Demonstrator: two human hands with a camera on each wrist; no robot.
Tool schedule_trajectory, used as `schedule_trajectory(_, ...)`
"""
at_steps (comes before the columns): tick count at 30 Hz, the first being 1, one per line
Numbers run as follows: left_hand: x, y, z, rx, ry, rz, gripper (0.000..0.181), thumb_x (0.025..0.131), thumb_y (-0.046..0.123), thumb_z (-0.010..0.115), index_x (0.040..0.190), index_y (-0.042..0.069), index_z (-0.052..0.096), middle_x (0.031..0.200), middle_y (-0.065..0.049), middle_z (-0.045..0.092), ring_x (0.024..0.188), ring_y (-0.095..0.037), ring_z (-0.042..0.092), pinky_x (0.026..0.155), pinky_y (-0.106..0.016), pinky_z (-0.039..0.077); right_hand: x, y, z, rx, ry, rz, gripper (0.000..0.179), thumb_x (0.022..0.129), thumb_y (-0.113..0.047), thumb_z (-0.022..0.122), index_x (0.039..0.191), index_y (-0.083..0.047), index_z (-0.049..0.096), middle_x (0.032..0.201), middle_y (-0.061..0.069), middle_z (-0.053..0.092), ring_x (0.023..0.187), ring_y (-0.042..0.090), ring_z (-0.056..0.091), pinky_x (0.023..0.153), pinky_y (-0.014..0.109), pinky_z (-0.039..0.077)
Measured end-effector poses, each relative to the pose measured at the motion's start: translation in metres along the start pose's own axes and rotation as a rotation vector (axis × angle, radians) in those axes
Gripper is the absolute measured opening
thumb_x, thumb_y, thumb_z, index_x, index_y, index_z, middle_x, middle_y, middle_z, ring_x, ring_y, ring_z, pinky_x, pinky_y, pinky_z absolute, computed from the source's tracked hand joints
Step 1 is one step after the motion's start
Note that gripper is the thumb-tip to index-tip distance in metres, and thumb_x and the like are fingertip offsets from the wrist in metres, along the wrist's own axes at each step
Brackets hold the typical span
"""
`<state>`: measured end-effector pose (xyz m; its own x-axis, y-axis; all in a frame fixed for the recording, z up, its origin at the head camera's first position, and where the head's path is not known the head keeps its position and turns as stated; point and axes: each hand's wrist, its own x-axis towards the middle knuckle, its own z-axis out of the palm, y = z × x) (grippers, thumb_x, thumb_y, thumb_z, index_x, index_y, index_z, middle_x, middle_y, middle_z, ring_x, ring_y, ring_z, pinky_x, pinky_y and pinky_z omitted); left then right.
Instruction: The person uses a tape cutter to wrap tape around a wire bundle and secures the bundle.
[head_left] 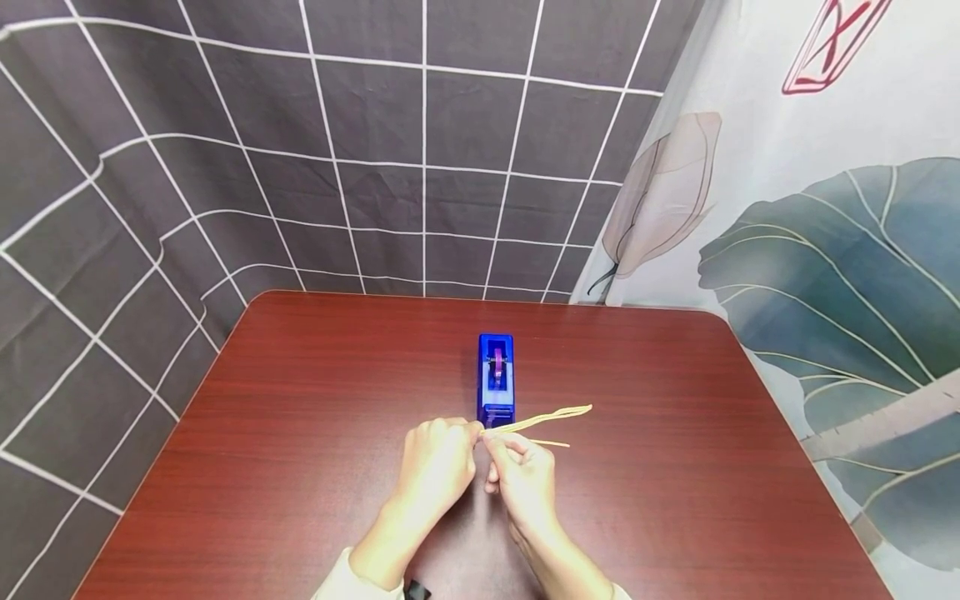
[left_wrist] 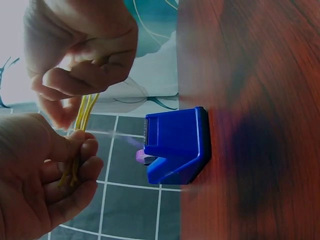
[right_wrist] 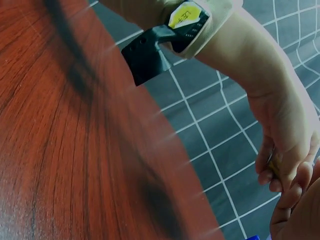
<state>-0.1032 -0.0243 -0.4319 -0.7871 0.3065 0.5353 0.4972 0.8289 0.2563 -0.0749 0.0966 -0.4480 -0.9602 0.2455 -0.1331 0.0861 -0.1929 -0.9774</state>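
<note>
A bundle of thin yellow strings (head_left: 555,416) is held in the air in front of a blue tape dispenser (head_left: 496,367). Its left end is pinched between the thumb and fingers of my left hand (head_left: 438,458). Close beside it, nearly touching, my right hand (head_left: 527,482) pinches the same strings, whose loose ends stick out to the right. The left wrist view shows the strings (left_wrist: 86,112) crossing the short gap between the hands, with short ends below the left thumb. In the right wrist view my fingers hide most of them.
The dispenser stands on a reddish-brown wooden table (head_left: 300,400) and carries a purple tape roll (head_left: 498,365). A dark gridded curtain (head_left: 375,117) hangs behind and to the left, a leaf-patterned one (head_left: 825,250) to the right. A black wrist mount (right_wrist: 150,52) sits on the left forearm.
</note>
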Motion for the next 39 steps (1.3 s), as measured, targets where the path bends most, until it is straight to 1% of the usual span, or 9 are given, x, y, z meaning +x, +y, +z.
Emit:
schedule_trajectory(3, 0.001, 0.0, 0.0, -0.008, -0.008, -0.01, 0.023, 0.078, 0.0, 0.071, 0.063, 0.014, 0.062, 0.055, 0.001, 0.055, 0.048, -0.027, 0.058, 0.04, -0.037, 0.039, -0.003, -0.001, 0.001, -0.015, -0.016, -0.026, 0.02, 0.092, -0.002, 0.07, 0.1, 0.016, 0.069, 0.049, -0.005, 0.053, 0.041, 0.003, 0.047, 0.042, 0.017, 0.043)
schedule_trajectory(7, 0.002, -0.001, 0.0, -0.022, -0.013, -0.032, 0.026, 0.082, 0.005, 0.075, 0.063, 0.015, 0.06, 0.055, 0.0, 0.057, 0.049, -0.028, 0.058, 0.041, -0.037, 0.039, -0.006, -0.002, 0.001, -0.031, -0.017, -0.043, 0.02, 0.092, -0.001, 0.07, 0.099, 0.017, 0.069, 0.05, -0.006, 0.053, 0.043, 0.002, 0.047, 0.042, 0.016, 0.042)
schedule_trajectory(10, 0.002, -0.002, 0.0, -0.037, -0.018, -0.041, 0.025, 0.084, 0.01, 0.077, 0.065, 0.016, 0.063, 0.057, -0.001, 0.06, 0.051, -0.029, 0.06, 0.042, -0.037, 0.039, -0.007, -0.002, -0.001, -0.044, -0.006, -0.055, 0.02, 0.092, -0.001, 0.07, 0.099, 0.017, 0.069, 0.05, -0.007, 0.053, 0.043, 0.002, 0.046, 0.042, 0.016, 0.041)
schedule_trajectory(18, 0.001, -0.001, -0.003, -0.098, -0.059, -0.053, 0.009, 0.084, 0.011, 0.078, 0.078, 0.018, 0.076, 0.062, 0.004, 0.063, 0.056, -0.026, 0.064, 0.045, -0.035, 0.041, -0.008, -0.002, -0.004, -0.055, -0.01, -0.079, 0.018, 0.092, -0.003, 0.07, 0.099, 0.015, 0.07, 0.054, -0.006, 0.055, 0.044, 0.003, 0.046, 0.042, 0.016, 0.04)
schedule_trajectory(22, 0.003, -0.001, -0.005, -0.113, -0.067, -0.043, 0.012, 0.084, 0.01, 0.077, 0.075, 0.018, 0.074, 0.062, 0.003, 0.063, 0.057, -0.026, 0.064, 0.046, -0.036, 0.042, -0.009, -0.002, -0.005, -0.065, -0.006, -0.082, 0.018, 0.092, -0.003, 0.07, 0.097, 0.014, 0.07, 0.053, -0.005, 0.055, 0.044, 0.003, 0.047, 0.042, 0.016, 0.04)
schedule_trajectory(25, 0.004, -0.001, -0.005, -0.129, -0.064, -0.034, 0.019, 0.084, 0.01, 0.077, 0.069, 0.018, 0.068, 0.06, 0.003, 0.062, 0.056, -0.026, 0.063, 0.046, -0.036, 0.041, -0.009, 0.0, -0.005, -0.075, -0.002, -0.081, 0.017, 0.092, -0.003, 0.071, 0.097, 0.014, 0.07, 0.051, -0.005, 0.054, 0.043, 0.003, 0.047, 0.041, 0.017, 0.04)
schedule_trajectory(30, 0.005, -0.002, -0.005, -0.146, -0.056, -0.028, 0.018, 0.083, 0.01, 0.077, 0.069, 0.017, 0.068, 0.06, 0.003, 0.062, 0.056, -0.025, 0.063, 0.046, -0.036, 0.041, -0.007, 0.002, -0.006, -0.095, -0.001, -0.097, 0.016, 0.092, -0.004, 0.071, 0.096, 0.012, 0.072, 0.049, -0.006, 0.053, 0.042, 0.003, 0.046, 0.04, 0.018, 0.04)
schedule_trajectory(35, 0.005, -0.002, -0.005, -0.163, -0.046, -0.029, 0.019, 0.083, 0.008, 0.077, 0.068, 0.016, 0.068, 0.058, 0.004, 0.061, 0.054, -0.024, 0.062, 0.045, -0.035, 0.039, -0.004, 0.007, -0.008, -0.135, 0.009, -0.144, 0.014, 0.093, -0.005, 0.071, 0.094, 0.009, 0.073, 0.049, -0.006, 0.053, 0.04, 0.003, 0.046, 0.039, 0.017, 0.039)
schedule_trajectory(39, 0.005, -0.003, -0.005, -0.168, -0.045, -0.026, 0.019, 0.082, 0.007, 0.077, 0.067, 0.016, 0.068, 0.058, 0.005, 0.06, 0.053, -0.024, 0.061, 0.045, -0.034, 0.039, 0.0, 0.011, -0.009, -0.152, 0.011, -0.211, 0.011, 0.093, -0.003, 0.071, 0.091, 0.008, 0.073, 0.049, 0.0, 0.055, 0.04, 0.002, 0.046, 0.039, 0.016, 0.04)
